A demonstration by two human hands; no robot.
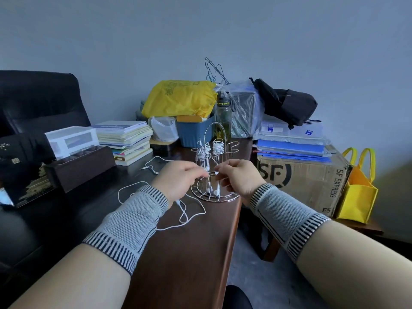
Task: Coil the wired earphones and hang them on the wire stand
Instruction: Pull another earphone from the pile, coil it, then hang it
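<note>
Dark brown wooden table (191,253). Round chrome wire stand (215,175) near its right edge; two coiled white earphone sets (218,147) hang on its upper hooks, earbuds dangling to the base ring. Loose white wired earphones (189,217) sprawl in loops on the tabletop left of the stand, cord running under the left wrist. Left hand (178,181), fingers curled, tips at the cord by the stand; actual pinch hidden. Right hand (239,177) pinches a white earbud end between thumb and forefinger, just in front of the stand. Grey knit wrist sleeves (133,219) on both arms
</note>
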